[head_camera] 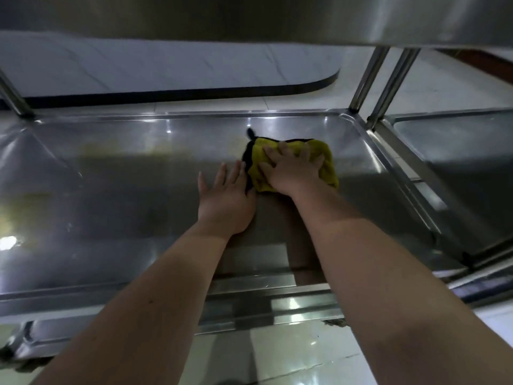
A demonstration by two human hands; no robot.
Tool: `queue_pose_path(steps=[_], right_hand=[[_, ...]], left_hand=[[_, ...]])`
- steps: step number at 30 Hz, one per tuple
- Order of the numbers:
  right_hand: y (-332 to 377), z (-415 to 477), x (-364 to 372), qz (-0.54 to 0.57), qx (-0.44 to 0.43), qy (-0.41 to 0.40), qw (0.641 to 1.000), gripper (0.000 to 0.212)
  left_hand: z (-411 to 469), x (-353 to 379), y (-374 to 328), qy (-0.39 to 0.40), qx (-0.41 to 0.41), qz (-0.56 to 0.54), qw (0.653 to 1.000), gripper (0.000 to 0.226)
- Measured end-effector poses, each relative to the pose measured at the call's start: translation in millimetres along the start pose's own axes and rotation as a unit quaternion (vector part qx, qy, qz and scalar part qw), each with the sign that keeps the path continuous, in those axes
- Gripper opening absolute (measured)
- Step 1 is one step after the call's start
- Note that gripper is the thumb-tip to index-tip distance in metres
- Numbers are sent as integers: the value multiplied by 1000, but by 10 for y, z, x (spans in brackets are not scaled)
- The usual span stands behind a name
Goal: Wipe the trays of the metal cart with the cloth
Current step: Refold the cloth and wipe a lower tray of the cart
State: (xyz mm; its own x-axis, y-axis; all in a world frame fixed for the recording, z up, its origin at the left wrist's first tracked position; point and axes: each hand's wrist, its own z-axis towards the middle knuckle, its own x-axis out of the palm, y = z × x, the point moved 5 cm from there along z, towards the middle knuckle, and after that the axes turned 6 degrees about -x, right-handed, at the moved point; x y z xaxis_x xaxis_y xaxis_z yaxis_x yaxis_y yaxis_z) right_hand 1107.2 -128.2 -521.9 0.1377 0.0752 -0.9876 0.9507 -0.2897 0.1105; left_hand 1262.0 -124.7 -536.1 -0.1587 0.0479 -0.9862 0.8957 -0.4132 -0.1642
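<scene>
Middle tray (pixel 125 176): a shallow steel pan of the metal cart, filling most of the view. It has a raised rim, and light glares on it at 9 and 12 o'clock.

Cloth (pixel 329 159): yellow with a black edge, bunched up. It lies on the floor of the middle tray toward 1 o'clock from its centre, clear of the rim. One black corner sticks up on its 11 o'clock side.

Right grip (pixel 291 170): fingers apart and spread over the cloth, palm down, pressing it onto the tray. The fingers lie on top and are not wrapped round it.

Left grip (pixel 226 201): fingers straight and close together, flat on the bare metal and holding nothing. It sits just at 8 o'clock of the cloth, its fingertips touching the black edge.

Forearms: both bare, reaching in from 6 o'clock over the near rim.

Upper tray (pixel 249 18): its underside spans the view at 12 o'clock.

Posts (pixel 366 79): steel uprights at 2 o'clock. Another stands at 10 o'clock.

Second tray (pixel 458 140): a steel pan just beside the first at 3 o'clock, on the far side of the posts.

Floor (pixel 291 354): glossy pale tiles, seen at 6 o'clock beneath the cart.
</scene>
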Motion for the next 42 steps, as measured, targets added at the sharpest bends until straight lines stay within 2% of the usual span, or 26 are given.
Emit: queue_pose_path(steps=[3, 7, 9, 12, 14, 16, 18, 23, 25, 27, 31, 33, 37, 42], right_hand=[[213, -67, 40, -2, -34, -15, 999, 59], [-129, -67, 7, 4, -29, -20, 999, 59], [-599, -85, -56, 13, 4, -34, 999, 60], [-1387, -262, -143, 19, 105, -38, 994, 61], [-1607, -389, -174, 12, 149, -30, 988, 62], [-1488, -403, -172, 8, 164, -32, 986, 62], [-1125, -347, -147, 24, 143, -30, 989, 61], [25, -449, 60, 3, -22, -23, 999, 59], [8, -524, 53, 6, -35, -32, 999, 61], [-312, -596, -2, 3, -18, -45, 999, 64], [-1256, -841, -58, 3, 78, -44, 996, 65], [-1500, -962, -73, 1, 111, -43, 993, 64], [-1195, -1016, -51, 8, 138, -36, 990, 64], [-313, -1247, 81, -5, 45, 6, 999, 64]], left_hand=[[-17, -8, 48, -6, -16, -10, 1000, 64], [-35, -17, 49, 8, -4, -14, 1000, 62], [-28, -23, 29, 11, 1, -10, 1000, 59], [-27, -23, -12, 14, 2, -8, 1000, 58], [-29, -14, -43, 18, 2, -3, 1000, 58], [-34, -6, -52, 21, 0, 3, 1000, 57], [-34, -8, -43, 22, 1, 3, 1000, 56], [-39, -33, 23, 24, -1, -9, 1000, 58], [-46, -36, 46, 27, 0, -16, 1000, 59], [-56, -50, 50, 25, 3, -19, 999, 56], [-55, -57, 17, 32, 2, -18, 999, 53], [-34, -52, -8, 31, 4, -8, 999, 53], [-31, -27, -46, 36, 3, 19, 999, 53], [-33, -45, -12, 42, 3, 23, 999, 53]])
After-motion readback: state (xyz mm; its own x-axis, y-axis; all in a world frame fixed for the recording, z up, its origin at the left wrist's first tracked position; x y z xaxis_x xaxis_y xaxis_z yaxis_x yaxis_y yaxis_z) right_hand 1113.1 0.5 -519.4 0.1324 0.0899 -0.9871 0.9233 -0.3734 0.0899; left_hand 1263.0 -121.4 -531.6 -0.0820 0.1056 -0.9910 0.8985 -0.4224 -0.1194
